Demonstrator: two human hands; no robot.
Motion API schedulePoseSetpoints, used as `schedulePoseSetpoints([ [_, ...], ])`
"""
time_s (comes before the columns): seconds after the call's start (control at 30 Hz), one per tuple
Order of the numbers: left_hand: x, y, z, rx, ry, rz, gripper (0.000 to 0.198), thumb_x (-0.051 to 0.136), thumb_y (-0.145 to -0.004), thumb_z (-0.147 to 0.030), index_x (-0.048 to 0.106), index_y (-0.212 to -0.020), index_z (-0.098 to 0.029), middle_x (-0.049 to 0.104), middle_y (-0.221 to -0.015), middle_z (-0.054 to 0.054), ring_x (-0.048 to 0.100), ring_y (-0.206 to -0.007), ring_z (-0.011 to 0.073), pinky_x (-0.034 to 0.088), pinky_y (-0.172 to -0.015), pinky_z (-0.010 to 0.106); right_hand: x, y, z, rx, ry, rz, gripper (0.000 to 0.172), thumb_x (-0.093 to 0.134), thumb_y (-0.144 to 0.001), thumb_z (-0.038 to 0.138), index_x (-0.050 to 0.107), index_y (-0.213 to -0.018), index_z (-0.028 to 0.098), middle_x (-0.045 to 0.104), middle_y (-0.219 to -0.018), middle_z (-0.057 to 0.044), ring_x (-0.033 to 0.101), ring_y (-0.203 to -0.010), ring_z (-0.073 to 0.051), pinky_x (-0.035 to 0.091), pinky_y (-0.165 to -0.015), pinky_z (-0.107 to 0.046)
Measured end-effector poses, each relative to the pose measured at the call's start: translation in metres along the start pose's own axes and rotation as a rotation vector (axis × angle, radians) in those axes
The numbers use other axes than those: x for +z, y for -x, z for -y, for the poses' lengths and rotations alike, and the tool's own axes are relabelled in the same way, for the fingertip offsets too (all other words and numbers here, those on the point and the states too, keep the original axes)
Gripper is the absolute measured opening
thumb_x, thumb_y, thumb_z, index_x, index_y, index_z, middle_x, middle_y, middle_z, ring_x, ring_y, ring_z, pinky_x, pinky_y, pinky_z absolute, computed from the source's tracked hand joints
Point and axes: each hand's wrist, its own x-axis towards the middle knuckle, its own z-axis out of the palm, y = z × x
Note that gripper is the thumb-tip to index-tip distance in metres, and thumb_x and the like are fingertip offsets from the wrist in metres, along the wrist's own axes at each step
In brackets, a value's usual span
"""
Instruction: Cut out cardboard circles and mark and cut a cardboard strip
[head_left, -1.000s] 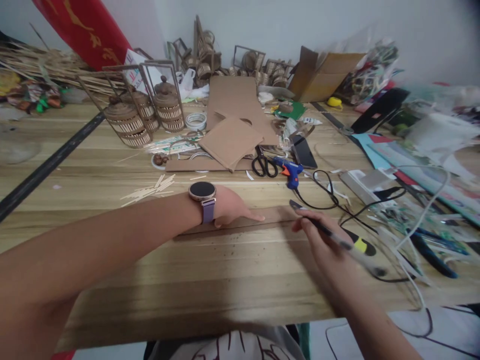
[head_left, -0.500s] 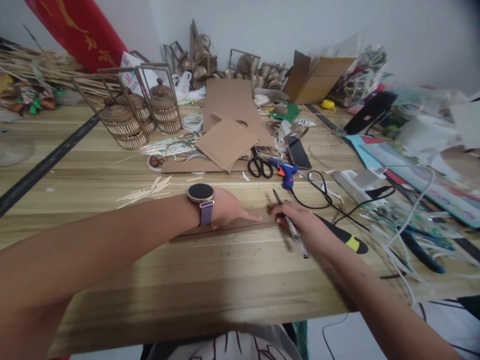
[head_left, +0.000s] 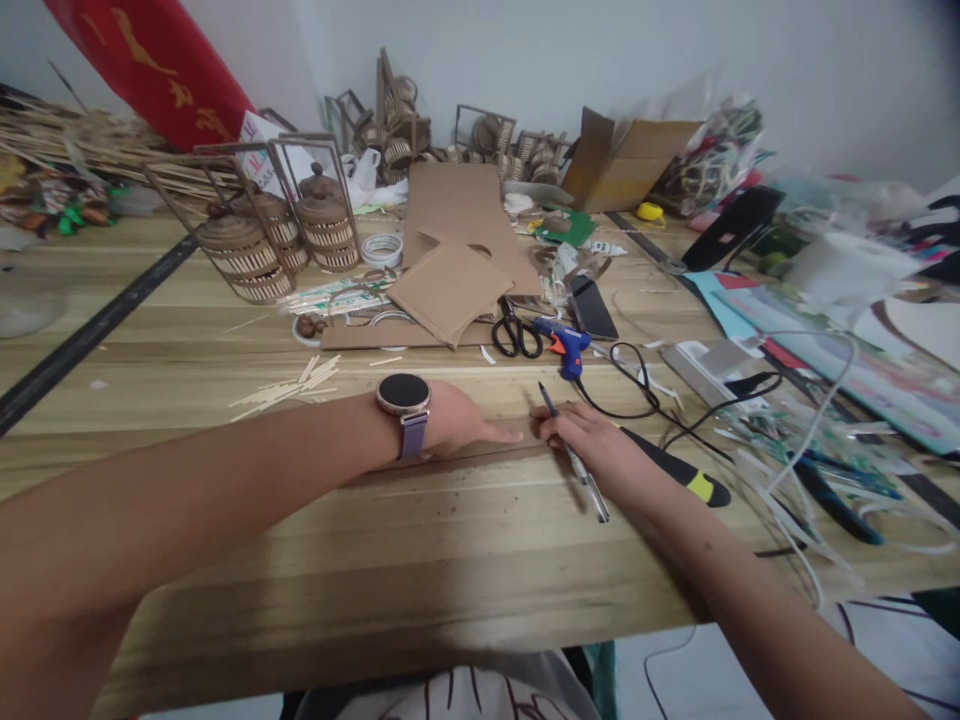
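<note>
My left hand (head_left: 465, 420), with a watch (head_left: 403, 393) on its wrist, lies flat on a thin brown cardboard strip (head_left: 504, 450), its fingers stretched to the right. Most of the strip is covered by that hand and forearm. At the strip's right end, my right hand (head_left: 581, 437) holds a pen (head_left: 576, 462) between its fingers. The pen's dark tip points up and away from me, and its clear end points down to the right. Small dark specks dot the wood just below the strip.
Beyond my hands lie black scissors (head_left: 516, 330), a blue glue gun (head_left: 566, 345), a phone (head_left: 592, 307) and cardboard pieces (head_left: 452, 290). Thin sticks (head_left: 289, 387) are at the left, below wooden lanterns (head_left: 244, 255). A black-yellow handle (head_left: 679, 470) and cables lie right of my right hand.
The view has shifted slightly. My right hand has barely moved, with the pen still in it, and my left hand stays on the strip.
</note>
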Motion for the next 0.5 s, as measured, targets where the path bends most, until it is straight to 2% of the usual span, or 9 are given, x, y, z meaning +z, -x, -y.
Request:
schedulePoseSetpoints([
  [0.07,-0.0063,0.0035,-0.004,-0.018,-0.05,0.087,0.124,0.077,-0.072,0.004,0.011,-0.159,-0.053,0.078,-0.122,0.006,0.075,-0.09,0.0295,0.055,-0.079,0.037,0.0016,0.0014,-0.0019,-0.014,0.012,-0.006,0.025,0.042,-0.098,0.011,0.064,-0.094,0.022,0.074,-0.119,-0.015,0.068,-0.107,-0.03,0.057,-0.089,-0.043],
  [0.17,-0.0101,0.0049,-0.0064,-0.032,-0.041,0.088,0.123,0.077,-0.071,0.004,0.013,-0.158,-0.054,0.078,-0.123,0.005,0.075,-0.091,0.0292,0.055,-0.081,0.037,0.0003,0.0024,-0.0022,-0.023,0.031,-0.003,0.023,0.044,-0.098,0.012,0.064,-0.095,0.023,0.074,-0.121,-0.014,0.069,-0.109,-0.029,0.058,-0.088,-0.04],
  [0.33,-0.0055,0.0007,-0.0032,-0.028,-0.054,0.073,0.124,0.077,-0.07,0.005,0.014,-0.158,-0.056,0.08,-0.117,0.002,0.075,-0.087,0.026,0.055,-0.079,0.033,-0.0027,0.0034,0.0,-0.035,0.055,-0.004,0.023,0.044,-0.099,0.012,0.064,-0.094,0.023,0.076,-0.12,-0.013,0.069,-0.113,-0.03,0.058,-0.091,-0.042],
  [0.5,-0.0051,0.0002,-0.002,-0.002,-0.071,0.077,0.122,0.078,-0.071,0.002,0.013,-0.16,-0.051,0.078,-0.122,0.006,0.075,-0.09,0.0279,0.054,-0.078,0.032,-0.001,0.005,-0.0002,-0.032,0.06,-0.013,0.023,0.045,-0.099,0.012,0.063,-0.093,0.024,0.075,-0.124,-0.015,0.069,-0.113,-0.03,0.058,-0.091,-0.046],
])
